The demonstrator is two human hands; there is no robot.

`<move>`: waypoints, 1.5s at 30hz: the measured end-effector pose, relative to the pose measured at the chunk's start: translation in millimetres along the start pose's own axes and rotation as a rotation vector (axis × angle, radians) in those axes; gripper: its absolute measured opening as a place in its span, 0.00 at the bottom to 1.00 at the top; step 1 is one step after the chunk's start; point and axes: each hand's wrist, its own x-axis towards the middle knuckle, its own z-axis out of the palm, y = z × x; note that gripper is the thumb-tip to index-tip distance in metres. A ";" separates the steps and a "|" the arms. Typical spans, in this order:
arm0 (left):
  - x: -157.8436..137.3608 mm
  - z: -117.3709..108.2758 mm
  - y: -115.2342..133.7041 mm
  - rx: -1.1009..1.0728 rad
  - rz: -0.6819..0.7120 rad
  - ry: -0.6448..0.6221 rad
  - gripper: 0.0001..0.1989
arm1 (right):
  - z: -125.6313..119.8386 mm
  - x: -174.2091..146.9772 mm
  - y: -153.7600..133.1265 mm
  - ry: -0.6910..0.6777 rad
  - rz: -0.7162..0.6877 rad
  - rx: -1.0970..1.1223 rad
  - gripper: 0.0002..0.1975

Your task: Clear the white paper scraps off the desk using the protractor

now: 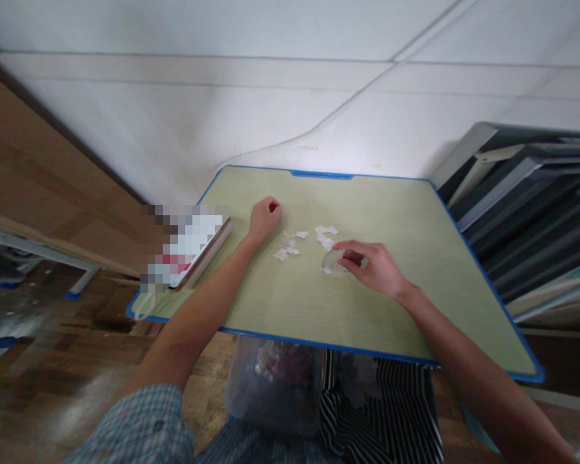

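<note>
My right hand (379, 265) grips a clear half-round protractor (332, 260) between thumb and fingers, low over the tabletop. White paper scraps (325, 236) lie just beyond the protractor, and one scrap shows near its lower left edge. My left hand (265, 217) rests on the table as a loose fist; a dark hollow shows between its curled fingers, with no object visible in it. Another loose group of small paper scraps (290, 245) lies between the two hands, nearer the left one.
The pale green table (396, 206) has a blue rim and stands against a white wall. A partly pixelated box or book (203, 248) lies at its left side. Dark framed panels (536, 212) lean at the right. Below the front edge sits a translucent plastic bin (273, 386).
</note>
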 end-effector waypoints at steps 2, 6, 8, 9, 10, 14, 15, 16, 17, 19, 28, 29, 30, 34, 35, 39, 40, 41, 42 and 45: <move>0.2 0.4 -0.6 -0.004 0.008 0.002 0.06 | 4.3 0.2 1.7 0.033 0.017 0.059 0.13; 0.0 0.7 -0.4 -0.003 0.002 0.003 0.06 | 13.4 2.9 9.5 0.055 0.080 0.163 0.12; -0.3 0.7 0.0 0.000 0.001 0.003 0.06 | 16.7 4.5 15.6 0.051 0.121 0.223 0.11; -0.5 0.7 0.1 0.000 0.002 0.003 0.06 | 17.8 5.3 18.7 0.045 0.145 0.254 0.11; -0.6 0.8 0.2 -0.001 0.003 0.003 0.06 | 18.4 5.9 21.5 0.039 0.166 0.280 0.11; -0.4 1.6 -0.4 -0.007 0.008 0.005 0.06 | 17.0 7.6 27.3 0.010 0.192 0.309 0.11; -0.2 1.8 -0.7 -0.007 0.011 0.005 0.06 | 15.8 7.8 27.3 0.001 0.190 0.307 0.11; 0.0 2.0 -1.0 -0.005 0.012 0.005 0.06 | 14.4 7.9 27.1 -0.011 0.190 0.307 0.11; 0.2 2.2 -1.2 -0.002 0.013 0.005 0.06 | 12.8 7.9 26.6 -0.029 0.191 0.310 0.11; 0.3 2.3 -1.5 0.005 0.013 0.003 0.06 | 9.3 7.7 25.3 -0.073 0.198 0.325 0.11; -0.2 1.0 -0.1 0.015 0.004 -0.001 0.06 | -2.1 5.7 23.3 -0.296 0.221 0.413 0.09; -0.3 0.9 0.0 0.013 0.002 -0.002 0.06 | -3.2 5.5 23.4 -0.324 0.213 0.407 0.08; -0.3 0.9 0.1 0.012 0.001 -0.002 0.06 | -4.4 5.2 23.4 -0.353 0.207 0.399 0.08; -0.5 0.9 -0.3 0.009 0.004 0.001 0.06 | -10.8 4.4 20.8 -0.461 0.189 0.338 0.08; -0.5 0.9 -0.4 0.007 0.004 0.001 0.06 | -12.4 4.3 19.6 -0.483 0.178 0.318 0.08; -0.6 0.5 -0.2 0.002 0.010 -0.002 0.06 | -17.2 4.0 14.1 -0.568 0.124 0.284 0.10; -0.6 0.4 0.0 0.003 0.008 -0.003 0.06 | -18.0 3.9 12.9 -0.588 0.109 0.285 0.10; -0.6 0.2 0.3 0.004 0.004 -0.003 0.06 | -18.9 3.7 11.9 -0.610 0.095 0.285 0.11; -0.5 0.0 0.5 0.005 0.001 -0.003 0.06 | -19.7 3.5 11.0 -0.632 0.085 0.288 0.12; -0.3 -0.3 0.8 0.002 0.002 -0.004 0.06 | -23.2 2.7 9.0 -0.707 0.092 0.328 0.13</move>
